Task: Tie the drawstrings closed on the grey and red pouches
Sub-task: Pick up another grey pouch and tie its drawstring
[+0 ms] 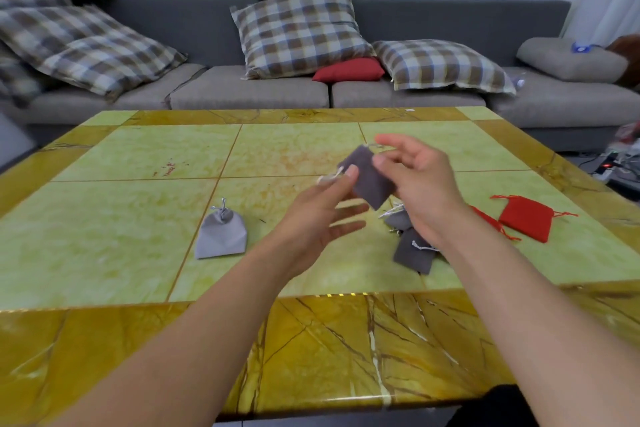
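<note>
Aloft, dark grey pouch point(369, 178), drawstrings pinched by left hand point(320, 218), right hand point(420, 184)

Single head-worn wide-angle view, looking forward and down from above the near edge of the yellow-green marble-pattern table point(138, 253). Forearms enter from the bottom, close to the lens. The grey fabric sofa point(242, 90) lies beyond the far edge. Straight lines bow toward the frame edges.

You have one light grey cloth pouch point(221, 236), three dark grey cloth pouches point(370, 177) point(398, 219) point(414, 255), two red cloth pouches point(526, 218) point(485, 218).
</note>
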